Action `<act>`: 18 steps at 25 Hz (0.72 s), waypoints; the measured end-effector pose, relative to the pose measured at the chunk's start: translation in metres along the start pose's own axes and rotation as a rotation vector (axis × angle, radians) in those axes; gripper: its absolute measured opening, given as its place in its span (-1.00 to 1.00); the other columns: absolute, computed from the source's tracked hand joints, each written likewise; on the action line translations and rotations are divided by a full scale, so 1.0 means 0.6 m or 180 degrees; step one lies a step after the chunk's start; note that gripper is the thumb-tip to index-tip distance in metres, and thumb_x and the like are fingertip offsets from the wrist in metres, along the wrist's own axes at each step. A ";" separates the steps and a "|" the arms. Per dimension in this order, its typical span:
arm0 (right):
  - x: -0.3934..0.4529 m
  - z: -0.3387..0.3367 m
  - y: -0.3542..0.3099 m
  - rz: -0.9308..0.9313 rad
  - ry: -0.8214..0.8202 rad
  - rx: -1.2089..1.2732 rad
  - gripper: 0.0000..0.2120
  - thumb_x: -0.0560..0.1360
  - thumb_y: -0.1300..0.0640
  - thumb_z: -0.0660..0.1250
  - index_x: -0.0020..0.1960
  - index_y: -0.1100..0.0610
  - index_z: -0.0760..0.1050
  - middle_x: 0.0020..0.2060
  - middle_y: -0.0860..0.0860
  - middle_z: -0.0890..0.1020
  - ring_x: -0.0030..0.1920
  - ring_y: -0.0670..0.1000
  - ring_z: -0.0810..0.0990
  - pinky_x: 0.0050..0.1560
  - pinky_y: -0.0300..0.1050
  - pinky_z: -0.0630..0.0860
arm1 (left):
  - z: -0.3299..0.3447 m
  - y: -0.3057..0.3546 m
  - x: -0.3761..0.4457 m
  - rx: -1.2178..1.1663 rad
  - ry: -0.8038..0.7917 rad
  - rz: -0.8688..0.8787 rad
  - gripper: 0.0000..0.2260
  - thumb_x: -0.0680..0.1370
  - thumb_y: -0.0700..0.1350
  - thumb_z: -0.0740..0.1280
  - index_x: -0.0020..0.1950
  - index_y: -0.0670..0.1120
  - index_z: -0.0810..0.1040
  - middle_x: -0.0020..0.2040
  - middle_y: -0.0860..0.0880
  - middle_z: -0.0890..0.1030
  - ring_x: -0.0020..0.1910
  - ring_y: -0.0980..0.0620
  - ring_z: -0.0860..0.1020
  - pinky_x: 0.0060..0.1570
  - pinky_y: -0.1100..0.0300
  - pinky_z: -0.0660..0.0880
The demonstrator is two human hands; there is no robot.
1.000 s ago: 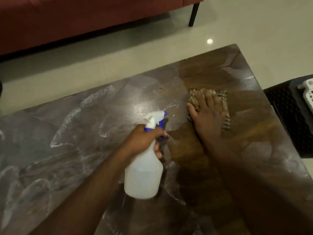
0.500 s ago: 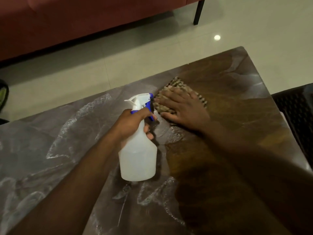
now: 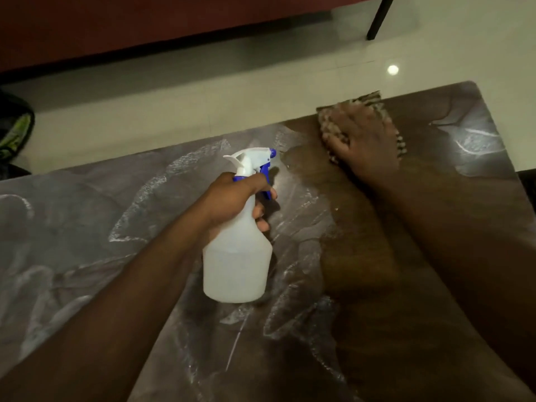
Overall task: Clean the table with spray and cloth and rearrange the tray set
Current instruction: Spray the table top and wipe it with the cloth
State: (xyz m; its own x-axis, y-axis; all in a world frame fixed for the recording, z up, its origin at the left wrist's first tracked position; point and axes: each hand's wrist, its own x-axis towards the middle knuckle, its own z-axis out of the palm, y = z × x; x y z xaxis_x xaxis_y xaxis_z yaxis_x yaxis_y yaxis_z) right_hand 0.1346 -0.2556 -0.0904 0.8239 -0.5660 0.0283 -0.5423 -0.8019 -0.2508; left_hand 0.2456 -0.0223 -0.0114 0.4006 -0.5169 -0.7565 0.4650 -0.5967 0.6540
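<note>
Your left hand (image 3: pixel 232 195) grips the neck of the translucent white plastic spray bottle with the blue trigger (image 3: pixel 239 248), held clear of the desk so the nozzle points ahead at the still-filmy patch. Your right hand (image 3: pixel 365 140) presses flat, fingers spread, on the brown-and-cream nubby cloth (image 3: pixel 374 101), which now sits at the far edge of the dark wood-grain desk (image 3: pixel 362 256), further right than half a second ago, leaving dark wiped wood beneath your right forearm.

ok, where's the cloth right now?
Head view, upper right: the cloth lies at the table's far edge, pressed flat under the right hand, beyond and right of the spray bottle.
</note>
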 end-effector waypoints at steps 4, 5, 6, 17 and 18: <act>-0.009 0.021 -0.109 0.0144 -0.0189 0.0125 -0.48 0.55 -0.23 0.05 0.46 -0.07 0.22 0.47 0.00 0.25 0.48 0.06 0.13 0.40 0.21 0.05 | -0.025 -0.025 -0.017 0.0042 0.0240 0.0032 -0.89 0.52 -0.21 0.27 -0.17 -0.24 0.50 -0.54 -0.10 0.44 -0.52 -0.10 0.49 -0.40 0.15 0.50; -0.059 0.031 -0.109 -0.0442 -0.0353 0.0079 -0.47 0.56 -0.24 0.01 0.47 -0.08 0.20 0.48 0.00 0.24 0.49 0.05 0.13 0.41 0.21 0.06 | -0.031 -0.030 -0.024 0.0080 0.0262 0.0015 -0.85 0.52 -0.18 0.28 -0.15 -0.25 0.55 -0.53 -0.09 0.45 -0.51 -0.10 0.51 -0.37 0.14 0.50; -0.101 0.032 -0.082 -0.0848 -0.0442 0.0015 -0.46 0.55 -0.25 -0.03 0.47 -0.09 0.20 0.48 -0.01 0.25 0.48 0.05 0.14 0.41 0.20 0.07 | -0.037 -0.032 -0.028 0.0128 0.0256 -0.0029 -0.83 0.52 -0.15 0.30 -0.09 -0.25 0.61 -0.52 -0.09 0.46 -0.51 -0.11 0.52 -0.35 0.13 0.51; -0.240 0.022 -0.128 -0.0441 -0.0123 -0.0135 -0.52 0.56 -0.19 -0.01 0.42 -0.07 0.32 0.43 -0.03 0.34 0.45 0.03 0.21 0.38 0.16 0.12 | -0.036 -0.126 -0.139 0.0106 -0.0087 -0.0242 -0.82 0.53 -0.16 0.32 -0.03 -0.25 0.63 -0.51 -0.12 0.47 -0.51 -0.12 0.53 -0.31 0.08 0.53; -0.223 0.015 -0.113 0.0125 -0.0063 -0.0084 -0.51 0.56 -0.20 0.00 0.42 -0.07 0.31 0.44 -0.03 0.33 0.46 0.03 0.20 0.39 0.18 0.10 | -0.028 -0.127 -0.146 0.0126 -0.0134 -0.0205 -0.83 0.54 -0.16 0.32 -0.05 -0.26 0.62 -0.51 -0.12 0.47 -0.53 -0.10 0.52 -0.34 0.10 0.54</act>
State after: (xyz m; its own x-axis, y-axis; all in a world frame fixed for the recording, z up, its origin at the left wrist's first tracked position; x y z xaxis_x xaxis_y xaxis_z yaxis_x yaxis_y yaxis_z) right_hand 0.0626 -0.1238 -0.0858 0.8048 -0.5936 -0.0003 -0.5783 -0.7840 -0.2259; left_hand 0.1887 0.0785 0.0049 0.3369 -0.5016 -0.7968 0.4569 -0.6529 0.6042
